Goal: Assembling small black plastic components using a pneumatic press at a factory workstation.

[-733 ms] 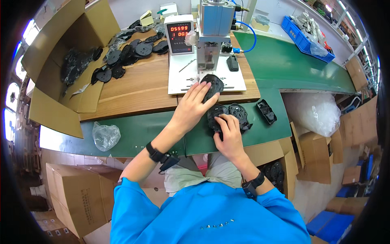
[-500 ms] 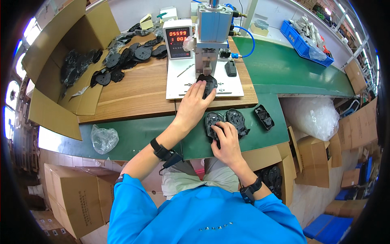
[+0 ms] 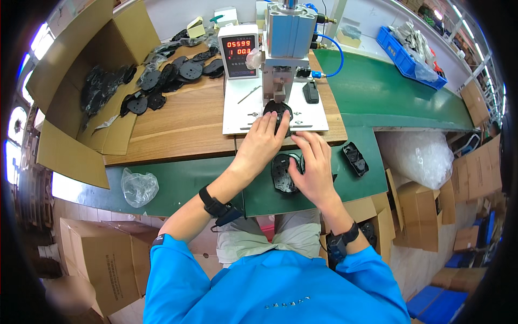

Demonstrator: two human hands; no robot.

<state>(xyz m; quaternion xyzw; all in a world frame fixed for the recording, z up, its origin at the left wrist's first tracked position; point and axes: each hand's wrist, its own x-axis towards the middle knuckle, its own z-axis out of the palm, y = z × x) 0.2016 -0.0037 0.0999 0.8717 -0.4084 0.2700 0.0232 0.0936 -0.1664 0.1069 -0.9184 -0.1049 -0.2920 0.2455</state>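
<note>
My left hand (image 3: 259, 143) lies with its fingers over a rounded black plastic part (image 3: 277, 108), which sits on the white base plate (image 3: 243, 116) beneath the head of a small bench press (image 3: 291, 38). To its right, my right hand (image 3: 314, 164) is held with thumb and fingers apart, fingertips near the plate's front edge. Under its thumb, on the green table, is an open black plastic shell (image 3: 281, 174). The right hand mostly covers another black piece beside that shell. Farther right lies a black tray-like plastic piece (image 3: 354, 159).
A white counter box with red digits (image 3: 240, 52) stands left of the press. Black plastic parts (image 3: 178, 73) are heaped on the wooden board beside an open carton (image 3: 81, 129). A clear bag (image 3: 138, 187) lies front left; a blue crate (image 3: 404, 56) stands back right.
My right hand has moved up from the black shell toward the press plate, its thumb now over the shell. My left hand stays on the part under the press.
</note>
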